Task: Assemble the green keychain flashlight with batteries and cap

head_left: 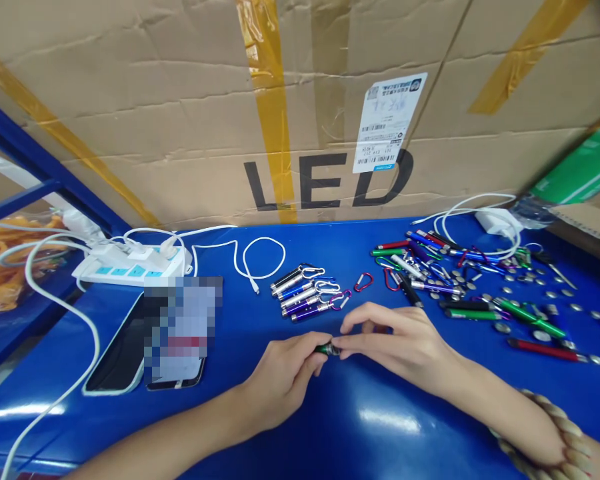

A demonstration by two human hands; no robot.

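Note:
Over the front middle of the blue table, my left hand (287, 373) is closed around a small green keychain flashlight (324, 349), most of which is hidden by the fingers. My right hand (400, 340) meets it from the other side, its fingertips pinched at the dark, silvery end of the flashlight. Whether a small part also sits between those fingertips cannot be seen. Just beyond my hands lies a row of several keychain flashlights (305, 293) with carabiner clips, in black, blue, silver and purple. A loose red carabiner (364, 282) rests to their right.
Loose flashlight tubes (480, 313), clips and button cells (550, 295) are scattered on the right. A white power strip (130, 263) with cables and two phones (123, 353) occupy the left. A large cardboard box (180, 133) marked LED stands along the back.

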